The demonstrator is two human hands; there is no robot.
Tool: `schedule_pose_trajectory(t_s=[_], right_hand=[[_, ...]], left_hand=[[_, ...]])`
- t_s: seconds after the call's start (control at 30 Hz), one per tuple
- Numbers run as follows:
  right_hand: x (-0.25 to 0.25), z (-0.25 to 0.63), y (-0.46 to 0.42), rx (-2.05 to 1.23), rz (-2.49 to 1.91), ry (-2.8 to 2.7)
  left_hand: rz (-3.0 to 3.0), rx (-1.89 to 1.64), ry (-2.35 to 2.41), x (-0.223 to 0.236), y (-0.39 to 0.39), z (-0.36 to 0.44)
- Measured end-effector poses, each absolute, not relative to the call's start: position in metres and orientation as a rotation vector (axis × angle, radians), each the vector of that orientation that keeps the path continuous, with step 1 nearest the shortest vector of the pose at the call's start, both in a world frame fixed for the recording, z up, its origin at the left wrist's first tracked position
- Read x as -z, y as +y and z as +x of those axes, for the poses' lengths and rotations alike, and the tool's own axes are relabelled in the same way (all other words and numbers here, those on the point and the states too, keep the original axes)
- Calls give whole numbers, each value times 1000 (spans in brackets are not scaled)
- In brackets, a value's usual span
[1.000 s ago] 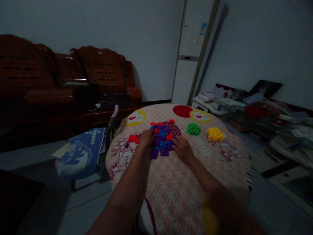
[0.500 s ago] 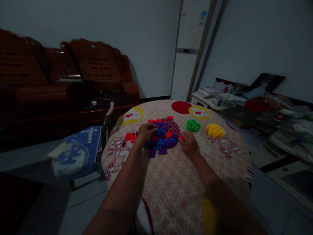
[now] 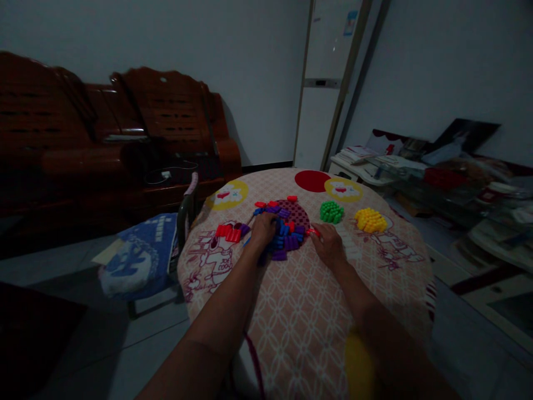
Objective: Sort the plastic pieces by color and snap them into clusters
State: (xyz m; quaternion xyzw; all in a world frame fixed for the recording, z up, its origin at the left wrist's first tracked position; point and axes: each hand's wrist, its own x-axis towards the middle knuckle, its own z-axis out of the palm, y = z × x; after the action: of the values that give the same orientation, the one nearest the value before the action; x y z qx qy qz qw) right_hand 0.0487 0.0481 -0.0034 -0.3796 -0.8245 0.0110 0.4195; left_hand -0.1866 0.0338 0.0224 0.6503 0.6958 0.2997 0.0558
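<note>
My left hand (image 3: 262,229) is curled down over a heap of small blue and purple plastic pieces (image 3: 291,243) on the round table; its fingertips and anything between them are hidden. At the heap's right side my right hand (image 3: 330,244) is closed, with a red plastic piece (image 3: 312,231) pinched at its fingertips. Left of my left hand lies a row of red pieces (image 3: 228,232), a purple one beside it. A few more red pieces (image 3: 292,198) rest beyond the heap.
A green cluster (image 3: 332,211) and a yellow cluster (image 3: 370,220) stand on the patterned tablecloth (image 3: 300,311), with whitish pieces (image 3: 352,241) near my right hand. A chair with a blue cloth (image 3: 141,255) is at left. Behind are a wooden sofa (image 3: 166,111) and a cluttered glass table (image 3: 441,189).
My left hand has shifted right and sunk further over the blue and purple heap. My right hand keeps the red piece and stays almost in place. The view has turned slightly.
</note>
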Motion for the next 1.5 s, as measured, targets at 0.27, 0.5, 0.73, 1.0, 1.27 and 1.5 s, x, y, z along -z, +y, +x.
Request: schedule_pose_trajectory(t_s=[0.27,0.5,0.73,1.0,1.27,1.5], right_hand=[[7,52,50,-46,-984,-2054],[6,52,51,-75,-1029,-2054],[-11,45,43,-436,-909,-1956],[-16,45,44,-981,-846,-1530],[-24,101,72,-844,-1025,-1170],[-35,186,74,24,-1815,-1240]], left_hand=[[1788,-1187,2288,-23,47,-221],[1683,-1064,2285,-27,47,-222],[1851,-1412,1852,-53,23,-165],[1819,-1337,1453,-44,15,-106],[1803,-1374,1545,-45,17,-128],[1570,-1604,1940,-52,22,-194]])
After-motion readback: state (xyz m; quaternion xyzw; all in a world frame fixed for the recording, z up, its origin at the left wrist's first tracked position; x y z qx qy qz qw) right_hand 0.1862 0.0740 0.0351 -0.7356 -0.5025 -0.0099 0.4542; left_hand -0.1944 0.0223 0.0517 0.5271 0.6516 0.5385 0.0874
